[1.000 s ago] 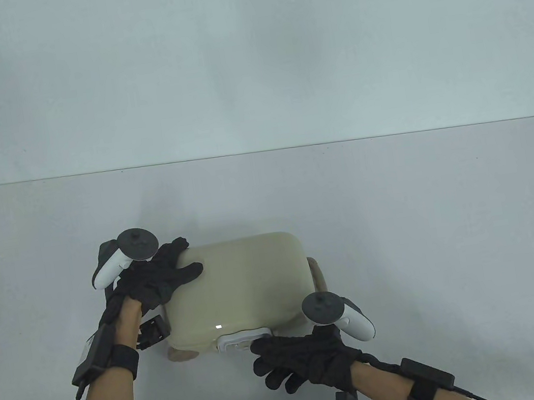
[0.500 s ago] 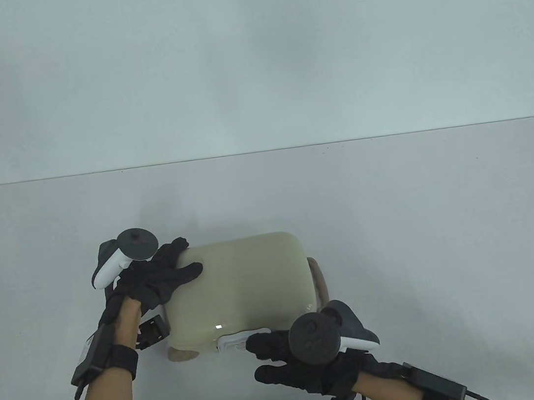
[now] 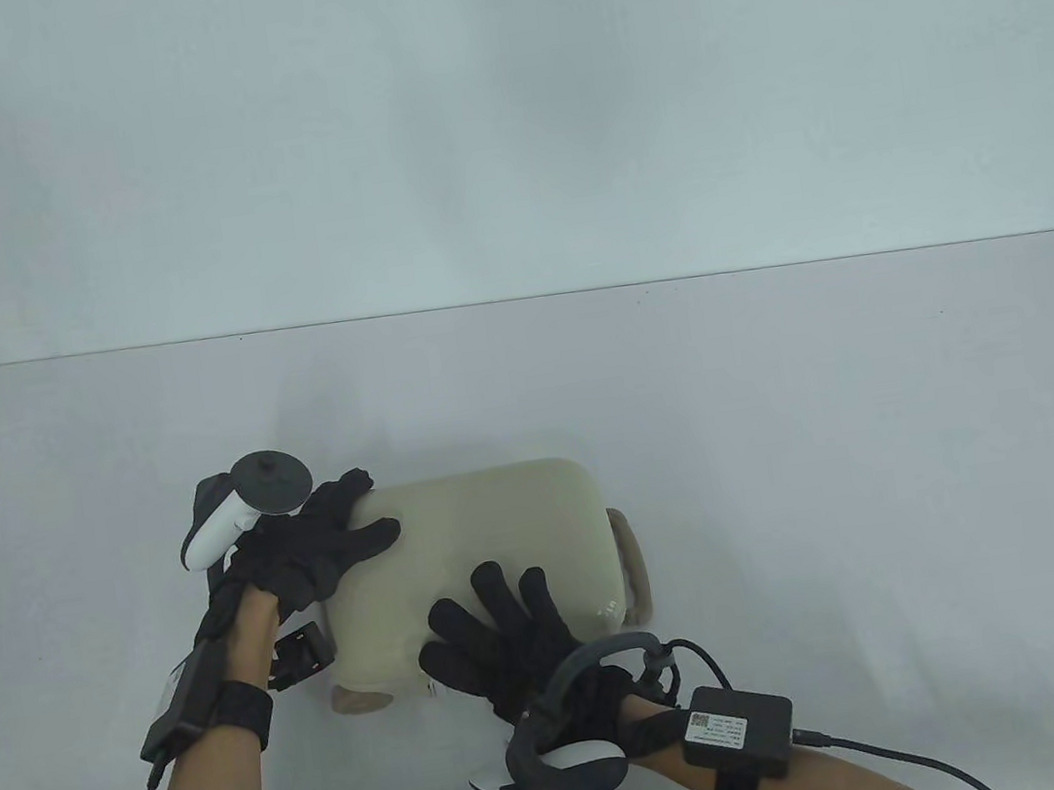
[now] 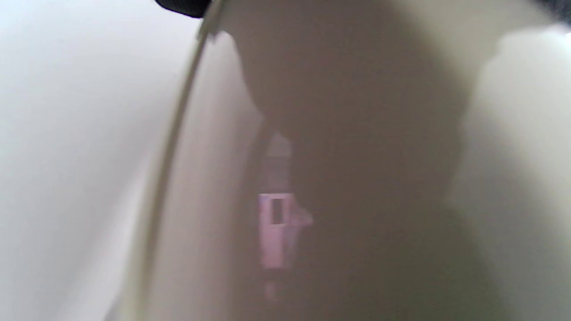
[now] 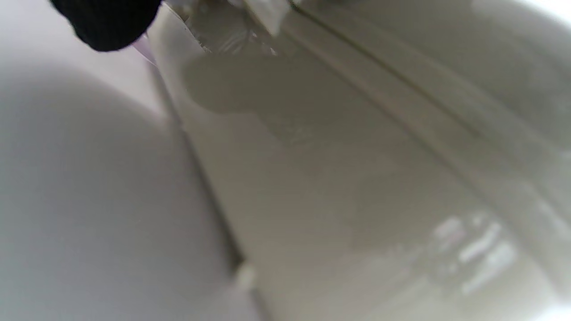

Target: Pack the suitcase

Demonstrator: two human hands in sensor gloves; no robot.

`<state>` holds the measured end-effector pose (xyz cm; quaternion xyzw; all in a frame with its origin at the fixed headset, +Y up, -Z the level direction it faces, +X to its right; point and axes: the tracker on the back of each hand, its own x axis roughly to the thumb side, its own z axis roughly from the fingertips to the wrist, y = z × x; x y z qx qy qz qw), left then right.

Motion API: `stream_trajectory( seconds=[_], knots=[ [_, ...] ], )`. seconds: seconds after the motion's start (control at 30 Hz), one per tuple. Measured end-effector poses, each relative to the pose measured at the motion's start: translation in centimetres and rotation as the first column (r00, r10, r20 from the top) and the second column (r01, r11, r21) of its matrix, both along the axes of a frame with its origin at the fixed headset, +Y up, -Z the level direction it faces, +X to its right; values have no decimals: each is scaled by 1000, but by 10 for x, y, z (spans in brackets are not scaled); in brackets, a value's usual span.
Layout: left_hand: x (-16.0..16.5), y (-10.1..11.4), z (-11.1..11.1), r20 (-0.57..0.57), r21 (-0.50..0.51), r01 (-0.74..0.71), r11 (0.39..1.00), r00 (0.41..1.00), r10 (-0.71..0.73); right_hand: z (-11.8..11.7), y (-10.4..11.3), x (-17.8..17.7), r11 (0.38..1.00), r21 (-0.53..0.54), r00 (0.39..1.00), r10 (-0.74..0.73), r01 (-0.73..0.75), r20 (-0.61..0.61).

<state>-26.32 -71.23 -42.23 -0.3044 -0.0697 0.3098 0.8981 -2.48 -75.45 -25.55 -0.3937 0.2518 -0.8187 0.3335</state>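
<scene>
A small beige hard-shell suitcase (image 3: 497, 527) lies closed on the table, with brown wheels showing at its right end (image 3: 629, 547) and near-left corner. My left hand (image 3: 313, 543) rests spread on the suitcase's left end. My right hand (image 3: 496, 630) lies palm-up with fingers spread against the near edge of the lid, over the white latch. The left wrist view shows the shell's side (image 4: 357, 178) very close and blurred. The right wrist view shows the shell's seam (image 5: 401, 111) and a gloved fingertip (image 5: 107, 22) at the top left.
The grey table (image 3: 782, 398) stretches to a far edge against a pale wall. Cables trail from both wrists at the table's near edge.
My right hand has turned over from palm-down at the latch to palm-up on the lid's near edge. The left hand and suitcase have stayed put.
</scene>
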Motion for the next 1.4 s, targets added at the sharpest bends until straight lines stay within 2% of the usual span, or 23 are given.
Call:
stream_trajectory(
  seconds=[0.07, 0.23, 0.37, 0.5, 0.6, 0.83, 1.03, 1.2, 1.3, 1.4],
  knots=[
    [0, 0, 0, 3, 1, 0, 1000, 1000, 0, 0, -4, 0, 998, 66, 1000, -4, 6, -30],
    [0, 0, 0, 4, -1, 2, 1000, 1000, -2, -2, -1, 2, 999, 35, 999, -27, 28, -28],
    [0, 0, 0, 4, -1, 0, 1000, 1000, 0, -3, 6, 5, 998, -42, 999, -39, 38, -34],
    [0, -1, -1, 8, 0, -3, 1000, 1000, 3, -5, 14, 7, 984, -128, 990, -129, 122, -51],
    [0, -1, -1, 13, 9, -7, 1000, 1000, 7, -4, 11, 8, 984, -101, 985, -158, 150, -72],
    [0, -1, -2, 24, 18, -14, 1000, 1000, 14, -5, 11, 7, 976, -113, 976, -198, 188, -87],
    [-2, -3, 1, 30, 41, -34, 999, 999, 32, -5, 13, 8, 950, -191, 961, -265, 246, -79],
    [-2, -1, 0, 27, 33, -25, 999, 999, 24, -5, 15, 7, 969, -161, 976, -201, 187, -81],
    [-4, 12, 4, 5, 67, 6, 998, 1000, -6, -5, 30, 8, 957, -238, 981, -185, 166, -58],
    [-6, 39, 21, -25, 195, -17, 981, 999, 22, -4, 55, 16, 915, -304, 961, -278, 264, -3]
  ],
)
